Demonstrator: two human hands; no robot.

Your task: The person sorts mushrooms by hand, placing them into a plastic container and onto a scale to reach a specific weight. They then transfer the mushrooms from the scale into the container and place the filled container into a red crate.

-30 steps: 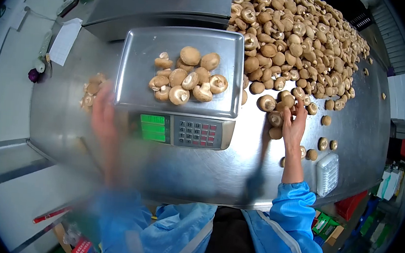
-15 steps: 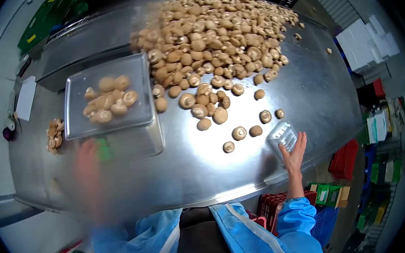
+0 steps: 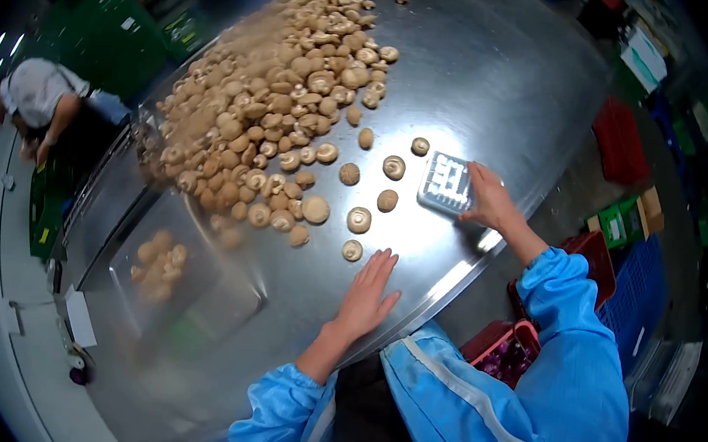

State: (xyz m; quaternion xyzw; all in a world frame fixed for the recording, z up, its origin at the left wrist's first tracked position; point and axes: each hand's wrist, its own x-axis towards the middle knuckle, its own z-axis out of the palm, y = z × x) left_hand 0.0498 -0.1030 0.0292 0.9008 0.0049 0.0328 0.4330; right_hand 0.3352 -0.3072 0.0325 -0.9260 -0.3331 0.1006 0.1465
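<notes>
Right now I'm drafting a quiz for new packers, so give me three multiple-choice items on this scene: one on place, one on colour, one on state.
1. Where does the right hand rest?
A) on the clear plastic tray
B) on the scale pan
C) in the mushroom pile

2. What colour are the sleeves?
A) white
B) blue
C) green

3. How is the left hand?
A) closed round a mushroom
B) raised in the air
C) flat on the steel table

Answers: 1 A, its fingers lie on the tray; 2 B, both arms show blue fabric; 3 C, it lies palm down with fingers spread, holding nothing.
</notes>
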